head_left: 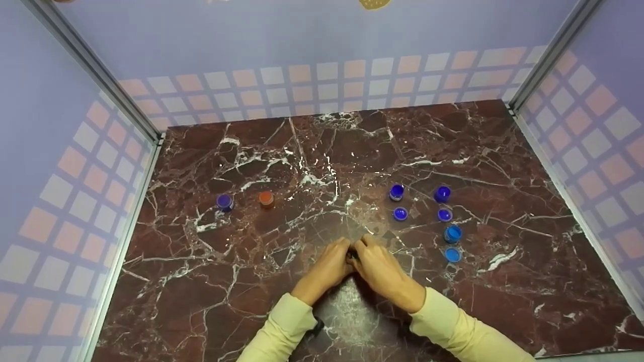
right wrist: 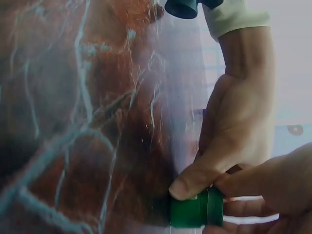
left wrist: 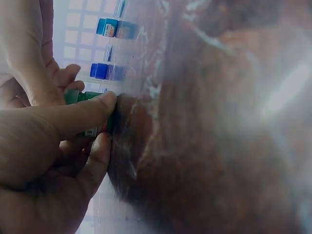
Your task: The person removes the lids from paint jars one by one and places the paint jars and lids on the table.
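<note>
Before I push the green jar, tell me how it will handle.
The green jar is probably stiff: its wall shows no dent where the left hand pinches it. It looks small beside that hand, so likely light. Its rounded side suggests it might roll if tipped over.

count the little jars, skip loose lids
6: a purple jar and an orange jar at left; two dark blue jars and a light blue jar at right; a green jar, partly hidden, in the left hand and right hand.
</note>
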`<state>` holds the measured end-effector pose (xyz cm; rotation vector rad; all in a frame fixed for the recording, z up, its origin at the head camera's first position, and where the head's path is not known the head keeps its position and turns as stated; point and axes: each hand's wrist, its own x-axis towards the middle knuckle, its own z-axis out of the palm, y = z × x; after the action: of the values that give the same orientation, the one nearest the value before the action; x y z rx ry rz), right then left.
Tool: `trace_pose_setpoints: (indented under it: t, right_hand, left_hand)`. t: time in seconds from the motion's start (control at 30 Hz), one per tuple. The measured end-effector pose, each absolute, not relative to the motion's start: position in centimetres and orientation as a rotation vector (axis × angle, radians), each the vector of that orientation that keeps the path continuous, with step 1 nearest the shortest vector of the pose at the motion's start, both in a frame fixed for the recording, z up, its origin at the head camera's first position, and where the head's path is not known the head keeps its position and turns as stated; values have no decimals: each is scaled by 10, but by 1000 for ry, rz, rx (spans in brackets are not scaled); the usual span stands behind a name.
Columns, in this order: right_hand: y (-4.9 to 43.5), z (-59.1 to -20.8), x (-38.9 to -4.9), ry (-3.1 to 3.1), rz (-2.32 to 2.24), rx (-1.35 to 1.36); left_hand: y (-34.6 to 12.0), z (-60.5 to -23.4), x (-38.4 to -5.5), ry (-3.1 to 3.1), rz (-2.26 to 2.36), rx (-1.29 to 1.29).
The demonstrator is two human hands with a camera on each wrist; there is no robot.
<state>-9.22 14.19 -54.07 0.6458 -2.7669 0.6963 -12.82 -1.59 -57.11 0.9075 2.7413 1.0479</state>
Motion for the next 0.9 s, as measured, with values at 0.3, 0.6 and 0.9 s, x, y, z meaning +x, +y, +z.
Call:
trace_pose_setpoints:
  t: [0.3,0.6,0.9]
  right_hand:
    - [166,-538,-107,-2694,820,1120]
    - [174,-539,-115,-2577,756,1360]
    - [180,-539,-110,-2583,981,1166]
  left_hand:
    - [-17,-568,-128,2706,1038,900]
    - [-16,-567,-128,2671,1091,840]
    - [-16,-570,-129,2672,1136,894]
